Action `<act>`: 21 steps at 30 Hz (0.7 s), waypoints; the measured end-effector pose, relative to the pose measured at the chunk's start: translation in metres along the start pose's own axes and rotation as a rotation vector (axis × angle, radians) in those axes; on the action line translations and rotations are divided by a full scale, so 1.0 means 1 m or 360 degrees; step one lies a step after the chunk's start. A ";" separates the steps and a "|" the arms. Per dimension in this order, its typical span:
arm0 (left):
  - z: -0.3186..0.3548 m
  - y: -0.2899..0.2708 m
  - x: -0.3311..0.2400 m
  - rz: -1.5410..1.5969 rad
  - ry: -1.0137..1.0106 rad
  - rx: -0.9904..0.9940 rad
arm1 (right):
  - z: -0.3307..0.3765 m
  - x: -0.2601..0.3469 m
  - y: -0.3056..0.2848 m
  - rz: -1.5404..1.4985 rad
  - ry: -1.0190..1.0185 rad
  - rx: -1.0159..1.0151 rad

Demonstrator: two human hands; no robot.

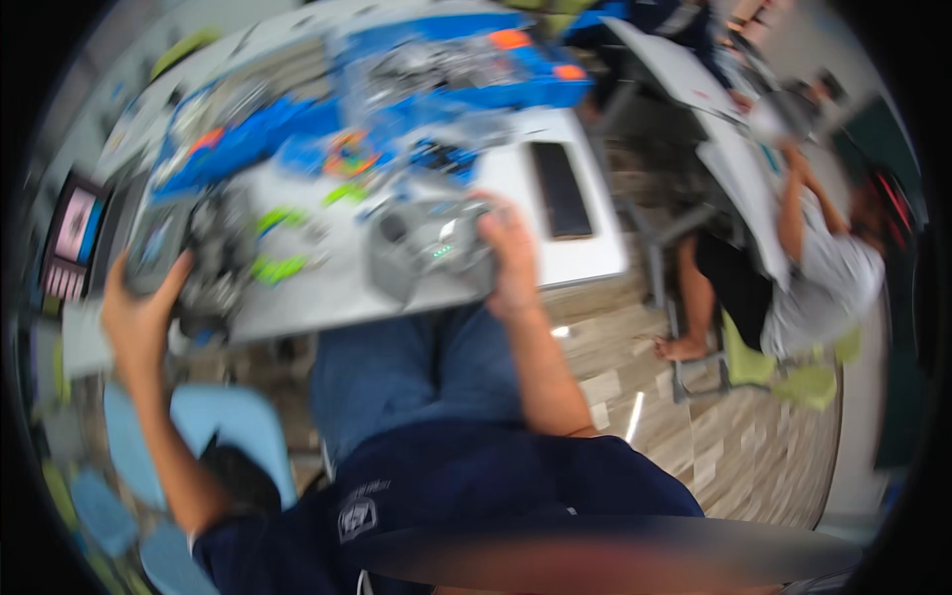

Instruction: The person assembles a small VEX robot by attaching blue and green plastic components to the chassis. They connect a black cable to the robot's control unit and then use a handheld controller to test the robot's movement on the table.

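A grey remote controller [421,253] with a row of small green lights is in my right hand [511,253], which grips its right end above the table's near edge. At the table's left end, my left hand [144,307] has thumb and fingers around the lower part of a dark grey box-shaped device [164,243]. Beside that device stands a dark grey machine [218,248], too blurred to make out. Bright green plastic pieces [281,268] lie between it and the controller.
Blue trays [456,97] with plastic-wrapped parts fill the back of the white table [600,260]. A black phone [560,190] lies to the right. A laptop [74,238] stands at the far left. Another person [818,268] sits at a neighbouring table on the right. Light-blue chairs [233,421] are behind my left arm.
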State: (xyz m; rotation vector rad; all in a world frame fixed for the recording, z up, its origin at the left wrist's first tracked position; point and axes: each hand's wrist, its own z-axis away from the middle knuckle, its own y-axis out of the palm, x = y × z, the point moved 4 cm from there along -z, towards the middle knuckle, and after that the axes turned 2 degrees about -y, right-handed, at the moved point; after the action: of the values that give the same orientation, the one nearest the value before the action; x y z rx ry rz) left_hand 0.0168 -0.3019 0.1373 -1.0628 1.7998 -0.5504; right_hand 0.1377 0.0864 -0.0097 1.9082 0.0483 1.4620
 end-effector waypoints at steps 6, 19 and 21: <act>0.014 0.032 0.013 0.0119 -0.0150 0.0036 | 0.002 0.008 0.005 0.0015 -0.0070 0.0136; 0.014 0.062 0.042 0.0282 -0.0363 -0.0066 | 0.000 0.010 0.009 0.0205 -0.0145 0.0165; 0.018 0.065 0.042 0.0275 -0.0354 -0.0093 | 0.001 0.009 0.009 0.0201 -0.0148 0.0176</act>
State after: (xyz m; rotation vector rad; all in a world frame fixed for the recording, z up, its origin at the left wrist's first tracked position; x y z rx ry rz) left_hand -0.0030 -0.3019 0.0603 -0.9565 1.6983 -0.2657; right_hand 0.1383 0.0835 0.0029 2.1000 -0.0359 1.4778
